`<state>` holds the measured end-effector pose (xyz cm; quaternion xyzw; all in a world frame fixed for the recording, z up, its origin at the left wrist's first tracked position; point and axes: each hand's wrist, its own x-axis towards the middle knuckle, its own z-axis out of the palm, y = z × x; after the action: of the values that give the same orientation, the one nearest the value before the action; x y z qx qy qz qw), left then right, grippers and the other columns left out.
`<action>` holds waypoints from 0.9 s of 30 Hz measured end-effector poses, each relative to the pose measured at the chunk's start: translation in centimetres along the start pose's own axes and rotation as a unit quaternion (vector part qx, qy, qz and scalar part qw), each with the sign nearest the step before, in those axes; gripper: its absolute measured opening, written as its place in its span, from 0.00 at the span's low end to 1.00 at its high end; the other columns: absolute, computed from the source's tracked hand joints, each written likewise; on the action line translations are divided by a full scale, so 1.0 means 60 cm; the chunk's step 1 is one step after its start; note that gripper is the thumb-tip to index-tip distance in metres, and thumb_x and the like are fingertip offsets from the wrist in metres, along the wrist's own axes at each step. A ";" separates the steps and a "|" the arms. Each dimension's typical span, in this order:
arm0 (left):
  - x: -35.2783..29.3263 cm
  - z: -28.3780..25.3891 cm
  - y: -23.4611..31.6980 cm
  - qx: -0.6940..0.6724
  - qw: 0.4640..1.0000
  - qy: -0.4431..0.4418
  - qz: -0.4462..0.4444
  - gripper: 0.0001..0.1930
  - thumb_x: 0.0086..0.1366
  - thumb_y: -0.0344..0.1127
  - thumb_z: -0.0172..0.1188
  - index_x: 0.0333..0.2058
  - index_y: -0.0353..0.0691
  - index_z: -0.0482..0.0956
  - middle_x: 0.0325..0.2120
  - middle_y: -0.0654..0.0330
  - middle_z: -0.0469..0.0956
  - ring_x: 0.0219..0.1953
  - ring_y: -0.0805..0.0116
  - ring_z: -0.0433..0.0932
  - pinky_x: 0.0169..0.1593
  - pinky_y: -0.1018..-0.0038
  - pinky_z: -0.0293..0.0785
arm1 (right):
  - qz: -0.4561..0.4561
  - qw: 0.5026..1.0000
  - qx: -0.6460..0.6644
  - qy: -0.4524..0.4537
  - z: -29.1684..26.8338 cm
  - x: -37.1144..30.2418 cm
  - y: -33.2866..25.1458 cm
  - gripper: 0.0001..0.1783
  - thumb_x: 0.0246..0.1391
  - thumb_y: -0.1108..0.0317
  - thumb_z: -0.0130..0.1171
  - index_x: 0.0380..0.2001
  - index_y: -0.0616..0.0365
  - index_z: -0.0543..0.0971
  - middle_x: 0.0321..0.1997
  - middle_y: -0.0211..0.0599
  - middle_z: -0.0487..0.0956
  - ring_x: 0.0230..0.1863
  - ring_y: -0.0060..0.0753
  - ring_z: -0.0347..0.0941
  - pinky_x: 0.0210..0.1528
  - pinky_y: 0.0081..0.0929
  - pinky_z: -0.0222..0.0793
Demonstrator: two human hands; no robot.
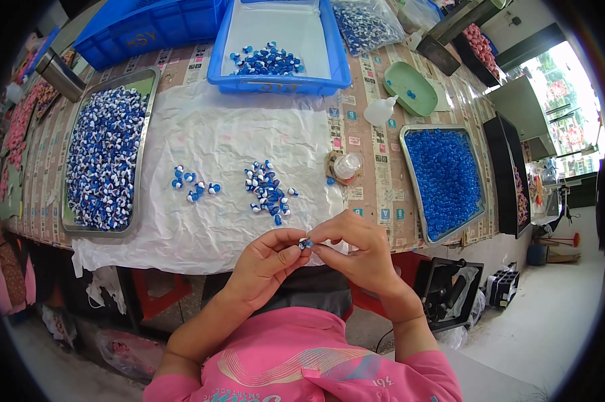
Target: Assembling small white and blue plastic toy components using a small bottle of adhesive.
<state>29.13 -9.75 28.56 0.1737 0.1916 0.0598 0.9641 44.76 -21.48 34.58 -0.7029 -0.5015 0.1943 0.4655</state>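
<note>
White crinkled paper [209, 134] covers the middle of a long worktop [376, 181] whose surface is lined with small printed labels in rows, pale with blue and pink squares. Just off the near edge of it, both hands meet over the person's lap. The left hand [265, 261] and the right hand [356, 251] each pinch one small blue-and-white piece [305, 244] between thumb and fingertips, so both grips are closed on it. The piece is tiny and mostly hidden by the fingers; its long axis seems to run left to right between the two hands, though which end points where cannot be told.

On the paper lie two loose clusters of like pieces, a small one [192, 184] and a larger one [269, 189]. A metal tray [142, 84] at the left is heaped with blue-and-white pieces, and a metal tray [410, 134] at the right holds all-blue ones. A blue plastic bin [336, 60] at the far side holds a few more. A small clear jar [347, 165] stands beside the paper, with a white squeeze bottle [381, 109] and a green dish [410, 87] beyond it.
</note>
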 end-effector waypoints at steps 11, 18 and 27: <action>0.001 -0.005 -0.013 0.017 1.000 0.002 0.018 0.13 0.65 0.24 0.59 0.48 0.34 0.74 0.43 0.56 0.79 0.44 0.69 0.80 0.53 0.73 0.77 | 0.003 1.000 -0.004 -0.015 -0.001 -0.007 0.005 0.11 0.40 0.79 0.68 0.31 0.56 0.83 0.33 0.29 0.83 0.31 0.27 0.76 0.34 0.23 0.70; 0.000 -0.007 -0.020 0.031 0.998 0.028 0.040 0.11 0.63 0.24 0.61 0.45 0.35 0.77 0.41 0.55 0.80 0.44 0.67 0.80 0.51 0.71 0.79 | 0.054 0.997 0.048 -0.040 -0.001 -0.003 0.012 0.09 0.40 0.79 0.68 0.29 0.57 0.85 0.30 0.30 0.83 0.32 0.27 0.77 0.34 0.23 0.70; 0.022 0.028 -0.030 0.135 0.990 0.041 -0.002 0.11 0.61 0.29 0.65 0.42 0.35 0.80 0.39 0.54 0.81 0.43 0.65 0.80 0.49 0.72 0.77 | 0.088 0.990 0.103 -0.037 -0.048 -0.023 0.016 0.07 0.42 0.79 0.68 0.28 0.59 0.84 0.31 0.36 0.83 0.33 0.30 0.79 0.37 0.27 0.73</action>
<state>31.10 -11.71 28.92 0.2997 0.2372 0.0383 0.9233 46.80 -24.06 34.91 -0.6852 -0.4319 0.3109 0.4972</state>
